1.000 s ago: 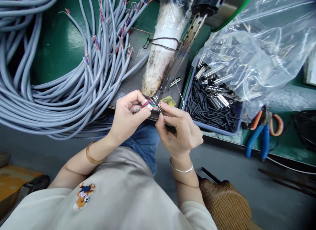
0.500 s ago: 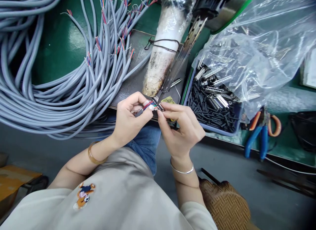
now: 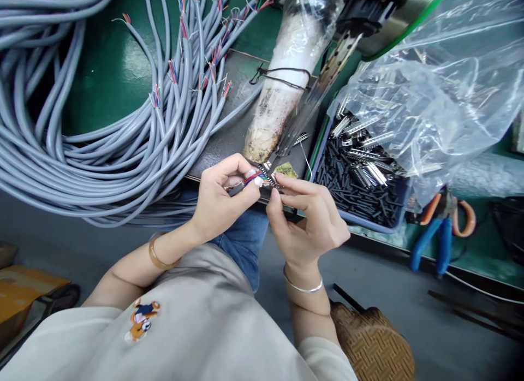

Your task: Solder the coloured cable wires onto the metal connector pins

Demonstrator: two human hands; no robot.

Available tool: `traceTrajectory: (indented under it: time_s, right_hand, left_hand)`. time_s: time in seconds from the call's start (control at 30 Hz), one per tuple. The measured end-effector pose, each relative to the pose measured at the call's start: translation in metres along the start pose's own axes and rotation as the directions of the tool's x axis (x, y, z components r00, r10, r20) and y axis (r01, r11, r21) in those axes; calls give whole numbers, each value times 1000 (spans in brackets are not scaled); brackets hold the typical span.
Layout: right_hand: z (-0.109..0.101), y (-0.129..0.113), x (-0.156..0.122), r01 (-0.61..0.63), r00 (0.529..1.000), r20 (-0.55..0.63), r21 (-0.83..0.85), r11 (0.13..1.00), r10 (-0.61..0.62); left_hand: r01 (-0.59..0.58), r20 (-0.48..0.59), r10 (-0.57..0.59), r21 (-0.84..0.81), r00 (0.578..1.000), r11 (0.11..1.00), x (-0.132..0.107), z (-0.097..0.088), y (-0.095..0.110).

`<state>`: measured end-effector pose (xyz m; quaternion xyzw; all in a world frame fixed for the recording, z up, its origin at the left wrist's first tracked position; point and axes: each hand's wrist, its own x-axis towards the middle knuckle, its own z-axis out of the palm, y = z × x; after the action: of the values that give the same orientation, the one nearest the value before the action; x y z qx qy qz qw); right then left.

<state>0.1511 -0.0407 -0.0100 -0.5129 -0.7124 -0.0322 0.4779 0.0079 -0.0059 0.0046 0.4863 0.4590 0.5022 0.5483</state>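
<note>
Both hands mid-frame, nearly meeting just below the iron tip, over the near edge of the bench (image 3: 123,91).

L hand (image 3: 219,201): back up, wrist approx. straight, forearm rising from lower L. Thumb & index pinched on coloured wires (image 3: 250,178), which fan out to R; other fingers curled under, partly hidden.

R hand (image 3: 313,220): forearm comes up from lower ctr-R, wrist bent toward L. Thumb & index tips close together, narrow gap, at R end of the connector (image 3: 268,174); other fingers loosely folded. Can't tell if tips grip connector or a wire end.

Connector sits ctr frame, between the two sets of fingertips, wires against it.

Soldering iron (image 3: 323,78) slants down from upper ctr-R, tip at connector; hard to see if touching. White wrapped post (image 3: 282,91) just L of it, lower end near connector. Yellow sponge (image 3: 287,169) just above R index.

Grey cables (image 3: 123,173), stripped ends up, fill upper L. Blue tray (image 3: 403,209) at R of ctr: black sleeves (image 3: 347,190) + loose connectors (image 3: 374,173), plastic bag (image 3: 442,108) partly over. Pliers (image 3: 440,231) far R, bench edge.
</note>
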Motion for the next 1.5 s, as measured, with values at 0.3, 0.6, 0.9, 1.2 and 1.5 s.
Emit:
traceTrajectory:
  time_s: [0.3,0.6,0.9,1.2,1.5]
  right_hand:
    - [1,3,-2,-35,998,55,22,999,34]
    - [-1,-1,7,-40,998,48,19,999,39]
    - [-3,2,0,42,999,28,-39,998,-41]
    - [-34,-4,15,-220,926,337,114,969,171]
    - [-20,-10,-20,1,998,-54,147,989,8]
  left_hand:
    - [8,6,-8,34,1000,999,1,-2,-5]
    - [-17,-9,18,36,1000,999,1,0,3]
    - [5,80,-9,46,997,999,0,-5,-5]
    - [-251,299,186,195,936,948,-21,-9,-8]
    - [294,363,-159,-353,918,888,-20,-22,-7]
